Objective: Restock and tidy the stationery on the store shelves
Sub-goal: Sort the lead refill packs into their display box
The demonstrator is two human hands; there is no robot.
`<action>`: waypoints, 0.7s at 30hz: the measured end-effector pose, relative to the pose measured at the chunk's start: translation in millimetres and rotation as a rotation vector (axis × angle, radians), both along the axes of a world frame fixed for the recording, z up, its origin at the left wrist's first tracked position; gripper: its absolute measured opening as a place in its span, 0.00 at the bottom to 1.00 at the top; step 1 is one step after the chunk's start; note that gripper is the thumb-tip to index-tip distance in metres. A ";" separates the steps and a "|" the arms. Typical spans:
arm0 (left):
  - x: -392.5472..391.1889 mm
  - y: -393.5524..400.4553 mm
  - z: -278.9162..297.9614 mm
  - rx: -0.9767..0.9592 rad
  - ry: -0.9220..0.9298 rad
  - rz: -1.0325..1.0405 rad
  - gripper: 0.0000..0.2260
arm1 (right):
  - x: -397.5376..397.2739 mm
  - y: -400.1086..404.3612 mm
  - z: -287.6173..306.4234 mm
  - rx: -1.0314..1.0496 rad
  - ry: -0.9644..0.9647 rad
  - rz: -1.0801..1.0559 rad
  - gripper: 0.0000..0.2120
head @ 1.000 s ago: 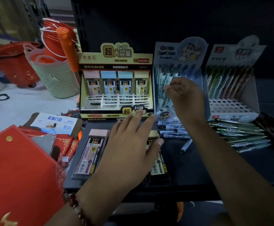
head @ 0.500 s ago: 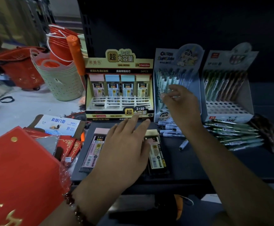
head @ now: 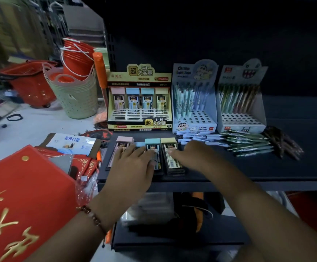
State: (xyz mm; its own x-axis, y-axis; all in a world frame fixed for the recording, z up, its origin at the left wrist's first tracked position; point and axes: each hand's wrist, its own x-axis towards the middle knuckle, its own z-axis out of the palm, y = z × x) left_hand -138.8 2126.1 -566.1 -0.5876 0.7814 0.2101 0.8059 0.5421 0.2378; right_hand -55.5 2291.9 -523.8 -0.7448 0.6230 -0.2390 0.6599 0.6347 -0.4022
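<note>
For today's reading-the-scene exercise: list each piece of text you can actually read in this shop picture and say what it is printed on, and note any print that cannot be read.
"超 大容量" and "1=10": header of the yellow display box.
"24PCS": same box, black strip.
"200": the lead cases lying on the shelf.
"Crayon Shinchan": blue pen box, blurred, partly guessed.
"彩玲门垫": white packet at left.
Gold characters on the red packet: cut off.
Grey pen box: print too blurred.
</note>
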 end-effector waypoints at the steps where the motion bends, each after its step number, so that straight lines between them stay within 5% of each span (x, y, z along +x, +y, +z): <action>1: 1.8 -0.3 -1.4 0.009 -0.002 0.002 0.21 | 0.7 -2.4 -1.7 -0.005 -0.002 -0.006 0.26; 7: 9.1 -0.9 -0.6 -0.007 0.001 0.033 0.18 | -3.8 -15.7 -11.0 -0.117 0.166 -0.050 0.24; 13: 14.3 0.0 -1.0 -0.027 0.012 0.053 0.18 | -0.7 -24.9 -11.0 -0.402 0.447 -0.142 0.08; 21: 22.0 -2.9 7.0 0.219 -0.032 0.101 0.23 | 19.1 -17.5 14.5 -0.684 0.576 -0.164 0.13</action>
State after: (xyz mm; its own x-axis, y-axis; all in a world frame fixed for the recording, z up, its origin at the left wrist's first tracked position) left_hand -116.8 2123.2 -559.1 -0.6692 0.6565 0.3481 0.7408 0.5521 0.3826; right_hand -36.5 2274.4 -509.2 -0.7779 0.5909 -0.2136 0.3009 0.0518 -0.9523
